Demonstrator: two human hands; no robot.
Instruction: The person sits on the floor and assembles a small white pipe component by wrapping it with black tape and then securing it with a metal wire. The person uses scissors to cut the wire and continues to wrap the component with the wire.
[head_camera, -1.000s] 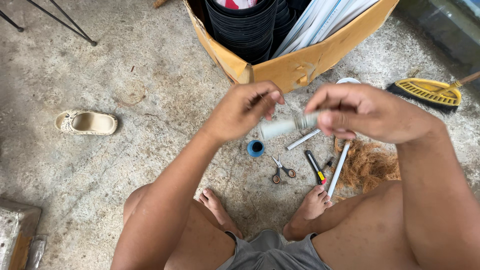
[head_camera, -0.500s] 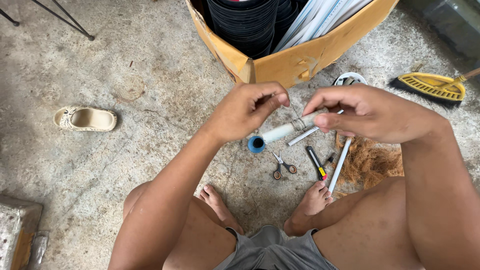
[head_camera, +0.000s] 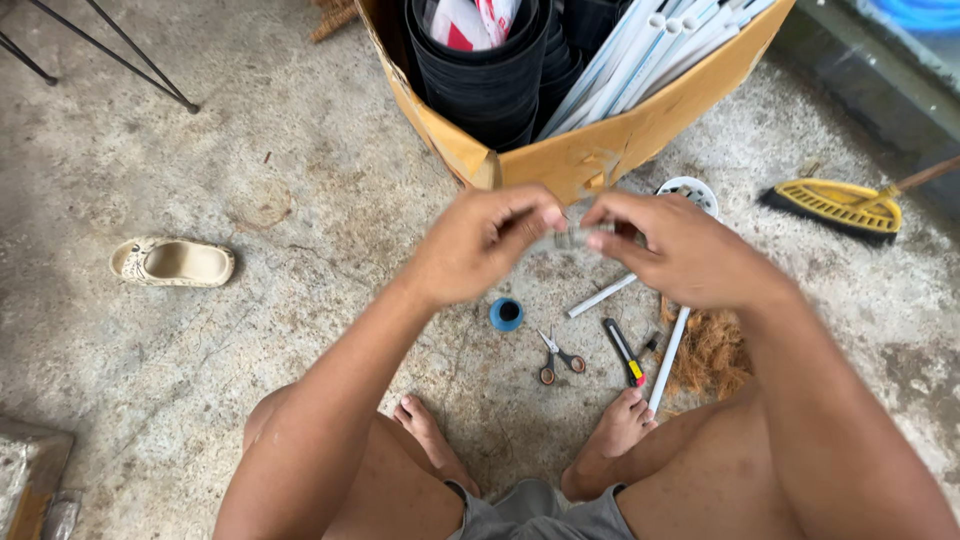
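Your left hand (head_camera: 480, 245) and right hand (head_camera: 680, 250) meet at frame centre, fingertips pinching a small blurred clear piece (head_camera: 572, 236) between them, cardboard box (head_camera: 600, 150) just above, scissors (head_camera: 556, 357) and blue tape roll (head_camera: 506, 314) on the floor below.

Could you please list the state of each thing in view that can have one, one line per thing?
left hand: raised, fingers pinched on a small blurred piece.
right hand: raised, pinching the same piece.
cardboard box: open, filled.
black pots: stacked upright in the box.
scissors: lying on the floor, blades nearly closed.
blue tape roll: lying flat.
utility knife: lying on the floor; blade cannot be seen.
sandal: lying upright, empty.
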